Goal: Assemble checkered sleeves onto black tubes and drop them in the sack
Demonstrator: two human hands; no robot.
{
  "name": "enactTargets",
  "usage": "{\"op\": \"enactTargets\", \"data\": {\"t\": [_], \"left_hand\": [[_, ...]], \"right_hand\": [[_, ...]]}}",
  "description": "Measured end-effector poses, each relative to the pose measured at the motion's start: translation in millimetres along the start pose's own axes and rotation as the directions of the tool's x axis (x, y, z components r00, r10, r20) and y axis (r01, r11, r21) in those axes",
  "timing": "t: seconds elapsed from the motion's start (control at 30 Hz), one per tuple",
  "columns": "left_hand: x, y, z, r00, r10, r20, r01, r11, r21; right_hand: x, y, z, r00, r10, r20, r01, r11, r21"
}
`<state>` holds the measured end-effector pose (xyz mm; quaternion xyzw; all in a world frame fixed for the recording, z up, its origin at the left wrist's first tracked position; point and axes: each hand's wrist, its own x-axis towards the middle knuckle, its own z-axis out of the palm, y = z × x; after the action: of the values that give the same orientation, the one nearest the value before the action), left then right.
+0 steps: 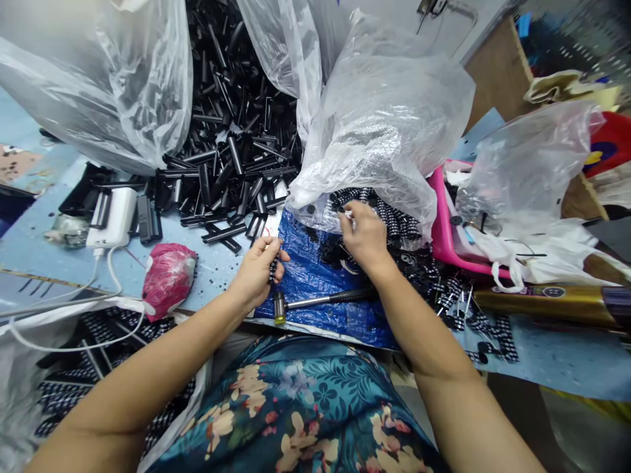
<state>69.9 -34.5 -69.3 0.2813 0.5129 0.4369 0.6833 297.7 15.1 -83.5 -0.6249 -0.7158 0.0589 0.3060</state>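
— reaching with which hand, and where, in the head view?

— the right hand point(365, 236) is at the mouth of the clear plastic bag point(389, 112), near the patterned black pieces point(404, 226). its fingers are bent, but whether they grasp something, i cannot tell.

— and the left hand point(251, 272)?

— it is grasping a small patterned black strip point(273, 268) between thumb and fingers, above the left edge of the blue plastic sheet point(300, 263).

— what could go wrong there?

— the strip is mostly hidden by the fingers, so the grip is perhaps small. if it slips, it could fall beside the mallet point(308, 303) or over the near edge of the table point(217, 279), and so be lost.

— is the mallet also a risk?

— i think yes. it lies on the sheet, its yellow-tipped head close to the near edge, below the left hand. a forearm or a pulled sheet could push it off.

— and the bag?

— its loose film hangs around the right fingers. it could catch on them and spill the pieces, or mix them with the glossy black plastic clips point(236, 154) heaped at the left.
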Motion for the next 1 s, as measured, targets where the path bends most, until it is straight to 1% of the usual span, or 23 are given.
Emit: {"op": "enactTargets", "data": {"t": [0.03, 0.07, 0.1, 0.13, 0.17, 0.2, 0.23, 0.27, 0.3, 0.33, 0.37, 0.4, 0.43, 0.47, 0.5, 0.53, 0.57, 0.63, 0.73, 0.9, 0.93, 1.0], "left_hand": [[-1.1, 1.5, -0.9, 1.0, -0.018, 0.019, 0.018, 1.0, -0.005], [-2.3, 2.3, -0.7, 0.998, -0.043, 0.04, 0.043, 0.999, -0.014], [-3.3, 2.4, 0.0, 0.996, -0.069, 0.058, 0.071, 0.997, -0.022], [-4.1, 2.2, 0.6, 0.994, -0.09, 0.065, 0.092, 0.995, -0.028], [-4.5, 1.8, 1.0, 0.993, -0.1, 0.064, 0.102, 0.994, -0.03], [-4.6, 1.3, 0.9, 0.993, -0.1, 0.064, 0.102, 0.994, -0.027], [-4.7, 0.9, 0.6, 0.993, -0.093, 0.068, 0.094, 0.995, -0.02], [-4.9, 0.5, 0.2, 0.993, -0.079, 0.082, 0.08, 0.997, -0.008], [-5.4, 0.2, 0.2, 0.992, -0.064, 0.104, 0.064, 0.998, 0.007], [-6.2, -0.2, 0.8, 0.989, -0.051, 0.136, 0.048, 0.998, 0.026], [-7.4, -0.7, 2.1, 0.983, -0.042, 0.176, 0.034, 0.998, 0.05], [-8.9, -1.3, 4.0, 0.975, -0.036, 0.22, 0.019, 0.997, 0.077], [-10.5, -2.0, 6.3, 0.965, -0.03, 0.26, 0.003, 0.994, 0.105], [-12.1, -2.9, 8.7, 0.955, -0.027, 0.294, -0.012, 0.991, 0.131], [-13.5, -3.8, 10.9, 0.948, -0.023, 0.317, -0.027, 0.988, 0.153], [-14.7, -4.7, 12.8, 0.944, -0.019, 0.33, -0.04, 0.984, 0.171], [-15.6, -5.4, 14.2, 0.942, -0.015, 0.335, -0.05, 0.982, 0.184], [-16.5, -6.5, 15.5, 0.943, -0.011, 0.332, -0.06, 0.978, 0.202], [-17.2, -6.8, 14.8, 0.947, 0.005, 0.32, -0.077, 0.974, 0.212], [-18.5, -10.2, 13.3, 0.949, 0.003, 0.317, -0.075, 0.973, 0.218], [-18.5, -11.6, 13.2, 0.951, 0.0, 0.31, -0.07, 0.974, 0.213], [-18.0, -14.2, 13.0, 0.956, 0.008, 0.292, -0.064, 0.981, 0.185]], "right_hand": [[13.3, 12.6, 4.5, 0.999, 0.023, 0.048, -0.017, 0.993, -0.118], [24.4, 22.6, 9.1, 0.991, 0.041, 0.124, -0.014, 0.978, -0.208], [32.5, 29.7, 12.9, 0.98, 0.051, 0.194, 0.003, 0.963, -0.268], [37.1, 33.5, 15.7, 0.97, 0.047, 0.24, 0.026, 0.957, -0.29], [37.7, 34.2, 17.0, 0.968, 0.027, 0.249, 0.043, 0.961, -0.272], [34.4, 31.7, 17.0, 0.975, -0.001, 0.224, 0.049, 0.977, -0.209], [27.5, 26.5, 16.0, 0.983, -0.022, 0.18, 0.038, 0.995, -0.088], [17.7, 18.9, 14.3, 0.99, -0.014, 0.14, 0.001, 0.996, 0.093], [5.6, 9.2, 12.7, 0.992, 0.031, 0.123, -0.068, 0.948, 0.312], [-7.7, -1.8, 11.4, 0.982, 0.105, 0.155, -0.173, 0.823, 0.541], [-21.2, -13.4, 10.9, 0.95, 0.189, 0.247, -0.311, 0.619, 0.721], [-33.9, -24.7, 11.1, 0.897, 0.257, 0.359, -0.436, 0.387, 0.813], [-45.1, -34.9, 11.8, 0.84, 0.288, 0.461, -0.519, 0.176, 0.836], [-54.2, -43.3, 12.7, 0.788, 0.302, 0.536, -0.563, 0.003, 0.826], [-61.2, -49.4, 13.4, 0.751, 0.308, 0.584, -0.578, -0.121, 0.807], [-66.1, -53.4, 13.7, 0.731, 0.309, 0.608, -0.577, -0.196, 0.793], [-69.3, -55.3, 13.5, 0.725, 0.306, 0.617, -0.572, -0.232, 0.787], [-72.1, -55.0, 12.1, 0.731, 0.279, 0.623, -0.576, -0.236, 0.782], [-72.8, -51.5, 10.5, 0.745, 0.23, 0.626, -0.6, -0.178, 0.779], [-75.8, -49.2, 10.8, 0.757, 0.207, 0.62, -0.617, -0.085, 0.782], [-76.5, -48.8, 10.3, 0.763, 0.2, 0.614, -0.616, -0.059, 0.785], [-76.1, -47.5, 8.7, 0.79, 0.162, 0.591, -0.603, 0.031, 0.797]]}}
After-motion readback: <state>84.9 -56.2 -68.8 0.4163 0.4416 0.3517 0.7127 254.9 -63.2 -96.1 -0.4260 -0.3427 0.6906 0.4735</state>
